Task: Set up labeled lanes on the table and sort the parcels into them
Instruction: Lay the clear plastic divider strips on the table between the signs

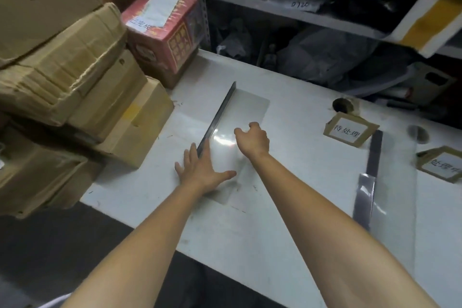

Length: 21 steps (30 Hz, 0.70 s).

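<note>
lying flat on the white surface, the clear divider sheet has its dark edge strip standing up along its left side. the strip's long axis runs away from the person, leaning a little to the right. the left grip lies at the near end, fingers spread and flat, straddling the foot of the strip. the right grip sits just right of the strip about halfway along, fingers curled down over the sheet; whether it pinches anything or only presses cannot be told. the far end lies beyond both, and the right grip is the nearer to it, so squaring or smoothing the lane probably means working outward along that axis. further right a second divider lies between two cardboard label cards. the parcels are stacked at the left edge, a red box behind them, none yet in a lane.
</note>
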Available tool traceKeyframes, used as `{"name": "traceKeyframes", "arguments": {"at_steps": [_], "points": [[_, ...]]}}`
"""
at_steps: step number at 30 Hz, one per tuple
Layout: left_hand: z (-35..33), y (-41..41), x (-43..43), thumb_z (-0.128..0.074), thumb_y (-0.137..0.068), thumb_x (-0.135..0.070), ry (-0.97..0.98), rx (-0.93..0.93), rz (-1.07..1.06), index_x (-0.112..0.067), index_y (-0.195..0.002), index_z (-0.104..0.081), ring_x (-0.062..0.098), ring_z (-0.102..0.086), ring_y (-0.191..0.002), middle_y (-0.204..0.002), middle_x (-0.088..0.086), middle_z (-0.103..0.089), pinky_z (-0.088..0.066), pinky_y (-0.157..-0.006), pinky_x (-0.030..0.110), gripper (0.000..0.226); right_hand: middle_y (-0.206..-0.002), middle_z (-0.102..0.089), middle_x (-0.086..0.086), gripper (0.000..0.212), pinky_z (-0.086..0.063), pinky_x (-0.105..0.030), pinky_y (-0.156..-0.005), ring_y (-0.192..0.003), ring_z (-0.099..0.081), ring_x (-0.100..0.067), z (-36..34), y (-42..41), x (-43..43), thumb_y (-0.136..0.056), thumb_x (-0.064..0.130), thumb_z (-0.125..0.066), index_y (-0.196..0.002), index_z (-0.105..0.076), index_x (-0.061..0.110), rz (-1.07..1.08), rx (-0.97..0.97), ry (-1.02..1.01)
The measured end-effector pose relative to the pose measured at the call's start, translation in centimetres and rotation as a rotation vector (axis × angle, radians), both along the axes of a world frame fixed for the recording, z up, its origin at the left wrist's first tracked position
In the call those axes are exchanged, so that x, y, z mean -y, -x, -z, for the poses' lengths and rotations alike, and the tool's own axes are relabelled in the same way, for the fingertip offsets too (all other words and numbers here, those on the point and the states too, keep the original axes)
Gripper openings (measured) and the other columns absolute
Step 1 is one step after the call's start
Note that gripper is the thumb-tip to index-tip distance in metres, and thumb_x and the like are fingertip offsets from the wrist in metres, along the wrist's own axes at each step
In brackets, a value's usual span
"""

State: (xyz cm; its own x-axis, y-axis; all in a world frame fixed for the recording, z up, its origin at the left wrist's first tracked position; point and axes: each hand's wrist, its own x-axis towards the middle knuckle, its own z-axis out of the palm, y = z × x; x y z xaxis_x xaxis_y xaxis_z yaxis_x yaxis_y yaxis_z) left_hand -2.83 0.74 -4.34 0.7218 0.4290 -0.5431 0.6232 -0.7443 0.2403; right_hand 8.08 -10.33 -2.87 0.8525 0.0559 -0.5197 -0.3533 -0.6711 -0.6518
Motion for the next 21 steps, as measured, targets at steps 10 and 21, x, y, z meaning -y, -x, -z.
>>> {"name": "traceKeyframes", "arguments": {"at_steps": [10,21], "points": [[-1.0,-0.3,-4.9,-0.050,-0.056,-0.099,0.194,0.012,0.064,-0.040,-0.157,0.000,0.030,-0.001,-0.154,-0.166,0.003,-0.001,-0.002,-0.119,0.061,0.127,-0.072,-0.054,-0.004,0.027,-0.052,-0.039,-0.073,-0.073,-0.055,-0.029,-1.2,-1.2,-3.4,-0.088,0.034,-0.055,-0.071,-0.051,0.013,0.551,-0.004,-0.295],[-5.8,-2.4,-10.3,-0.049,-0.100,-0.024,0.444,0.342,0.035,-0.025,-0.130,-0.059,0.024,-0.062,-0.105,-0.123,0.002,-0.066,-0.054,-0.089,0.038,0.033,-0.105,-0.068,-0.001,0.037,-0.055,-0.045,-0.093,-0.100,-0.066,-0.027,-4.3,0.5,-12.8,-0.089,0.050,-0.059,-0.108,-0.063,0.019,0.267,0.062,-0.294]]}}
